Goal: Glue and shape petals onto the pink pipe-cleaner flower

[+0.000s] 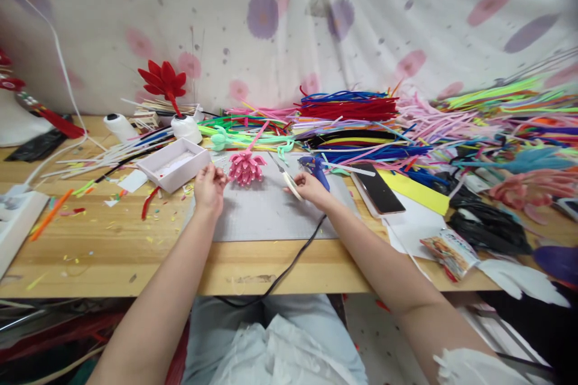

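Observation:
My right hand (pixel 312 188) is closed around the pale handles of a pair of scissors (pixel 289 180), whose blades point away and to the left over a grey mat (pixel 266 216). To the left, my left hand (pixel 210 187) has its fingers pinched together; anything between them is too small to make out. Between the hands a pink flower of fuzzy pipe-cleaner petals (pixel 246 169) lies on the mat, its stem pointing away. Just behind my right hand rests a blue glue gun (pixel 317 169). A white open box (pixel 174 163) stands beyond my left hand.
Bundles of colored pipe cleaners (pixel 347 108) line the back. A red flower (pixel 163 85) stands upright in a white holder. A phone (pixel 378 187), yellow paper (pixel 415 191) and a snack packet (pixel 451 254) lie right. A black cord (pixel 293 263) crosses the front edge.

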`<state>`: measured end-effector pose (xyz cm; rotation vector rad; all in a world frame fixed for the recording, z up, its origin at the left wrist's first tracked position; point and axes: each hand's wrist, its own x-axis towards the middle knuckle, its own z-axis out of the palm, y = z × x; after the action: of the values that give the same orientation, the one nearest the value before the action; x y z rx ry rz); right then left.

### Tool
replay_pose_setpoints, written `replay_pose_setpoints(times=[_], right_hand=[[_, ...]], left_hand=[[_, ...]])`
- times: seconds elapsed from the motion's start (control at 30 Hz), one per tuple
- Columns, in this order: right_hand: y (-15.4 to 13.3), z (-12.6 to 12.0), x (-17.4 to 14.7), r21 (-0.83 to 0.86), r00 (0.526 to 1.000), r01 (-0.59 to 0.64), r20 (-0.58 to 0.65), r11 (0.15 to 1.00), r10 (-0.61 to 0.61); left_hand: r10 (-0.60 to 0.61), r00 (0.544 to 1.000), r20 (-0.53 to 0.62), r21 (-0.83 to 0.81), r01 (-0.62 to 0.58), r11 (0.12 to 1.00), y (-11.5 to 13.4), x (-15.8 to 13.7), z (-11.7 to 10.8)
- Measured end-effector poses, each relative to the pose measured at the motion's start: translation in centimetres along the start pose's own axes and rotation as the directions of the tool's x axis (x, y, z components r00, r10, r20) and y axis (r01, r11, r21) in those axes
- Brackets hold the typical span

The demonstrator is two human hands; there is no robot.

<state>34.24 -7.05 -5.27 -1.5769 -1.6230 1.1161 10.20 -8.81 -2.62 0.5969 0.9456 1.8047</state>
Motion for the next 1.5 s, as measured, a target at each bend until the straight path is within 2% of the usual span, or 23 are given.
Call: replay_pose_setpoints(times=[0.1,0.17,0.3,0.4,0.5,0.63,0.73,0.87,1.03,1.1,1.13,1.17,1.23,1.27,1.33,1.4,1.5], right_hand=[[0.3,0.3,0.1,-0.032,0.997,-0.034,-0.075,0.999,0.032],[0.5,0.4,0.0,-0.075,0.996,-0.019,-0.092,0.997,0.012],[0.5,0.1,-0.6,-0.197,0.994,0.089,-0.040,0.976,-0.099],[0.2,-0.8,-1.2,-0.262,0.978,0.208,0.074,0.942,-0.196],[-0.5,-2.0,-1.9,-0.265,0.936,0.309,0.257,0.913,-0.242],[-1.6,-3.2,-2.5,-0.280,0.843,0.359,0.507,0.890,-0.180],[-2.4,-3.3,-2.5,-0.343,0.808,0.362,0.579,0.867,-0.108],[-3.8,-2.3,-1.7,-0.398,0.816,0.357,0.574,0.845,-0.074],[-4.5,-1.5,-1.1,-0.429,0.862,0.340,0.498,0.837,-0.094],[-4.3,-1.8,-1.2,-0.414,0.868,0.342,0.483,0.844,-0.115],[-4.0,-2.1,-1.3,-0.409,0.871,0.344,0.475,0.846,-0.124],[-3.8,-2.4,-1.4,-0.410,0.874,0.347,0.468,0.844,-0.132],[-3.2,-3.1,-1.5,-0.425,0.878,0.352,0.458,0.834,-0.137],[-3.0,-3.4,-1.6,-0.435,0.880,0.351,0.456,0.829,-0.134],[-2.7,-4.1,-1.7,-0.447,0.883,0.342,0.453,0.827,-0.121],[-2.5,-4.6,-1.8,-0.452,0.888,0.326,0.447,0.831,-0.105],[-2.4,-5.0,-2.0,-0.464,0.899,0.307,0.428,0.831,-0.093]], left_hand=[[-0.013,1.000,0.010,0.085,0.012,0.996,0.0,-0.6,-0.4],[-0.030,1.000,0.000,0.182,0.030,0.983,-0.2,-0.9,-0.7],[-0.083,0.995,-0.048,0.425,0.095,0.900,-0.5,-1.3,-1.0],[-0.068,0.997,-0.030,0.582,0.073,0.810,-0.6,-1.6,-1.0],[-0.056,0.997,0.051,0.687,0.005,0.727,-0.8,-1.8,-1.1],[-0.024,0.979,0.203,0.810,-0.155,0.566,-1.4,-1.6,-1.4],[-0.013,0.957,0.290,0.840,-0.248,0.483,-1.7,-1.4,-1.6],[-0.056,0.959,0.276,0.857,-0.220,0.466,-1.6,-1.6,-1.6],[-0.255,0.926,0.277,0.894,-0.152,0.421,-0.4,-1.5,-2.2],[-0.332,0.911,0.246,0.919,-0.110,0.380,0.1,-1.4,-2.3],[-0.332,0.915,0.228,0.931,-0.105,0.350,0.3,-1.3,-2.3],[-0.294,0.931,0.216,0.942,-0.120,0.313,0.3,-1.4,-2.2],[-0.116,0.962,0.246,0.952,-0.218,0.214,0.1,-1.8,-1.6],[-0.005,0.956,0.295,0.944,-0.290,0.156,-0.1,-2.1,-1.2],[0.130,0.897,0.423,0.900,-0.433,0.060,-0.9,-2.5,-0.4],[0.148,0.848,0.509,0.856,-0.516,0.017,-1.8,-2.5,0.3],[0.132,0.831,0.540,0.839,-0.543,-0.013,-3.2,-1.8,0.8]])
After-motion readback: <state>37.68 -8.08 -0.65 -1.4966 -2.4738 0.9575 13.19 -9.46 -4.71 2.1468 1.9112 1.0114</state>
